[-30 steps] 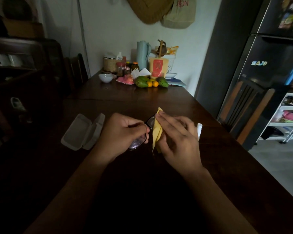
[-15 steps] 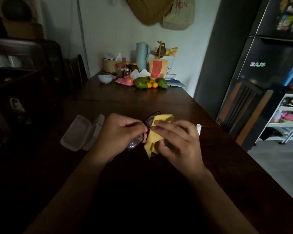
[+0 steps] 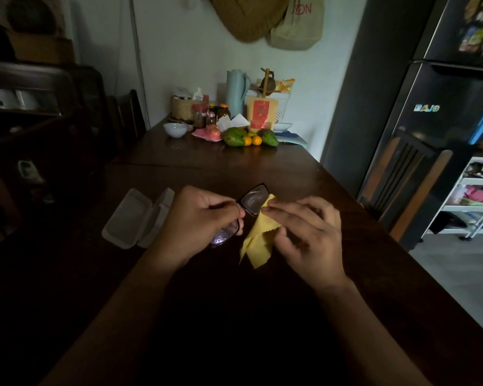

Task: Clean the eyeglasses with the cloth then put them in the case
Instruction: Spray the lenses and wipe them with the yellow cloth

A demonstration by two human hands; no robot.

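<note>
With left hand (image 3: 198, 221) curled, gripping the eyeglasses (image 3: 253, 201) by the bridge above the table (image 3: 234, 165) middle; with right hand (image 3: 304, 235) pinching the yellow cloth (image 3: 260, 238) (rest hanging loose) at the far lens, right of the open case (image 3: 134, 218).

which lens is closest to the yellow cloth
The far lens of the eyeglasses, above the left hand: the cloth in the right hand meets its edge. The near lens sits below the left hand.

Open case (image 3: 135, 218) lies on the table (image 3: 234, 171) left of the eyeglasses (image 3: 251, 200), cloth (image 3: 258, 240) right of them
</note>
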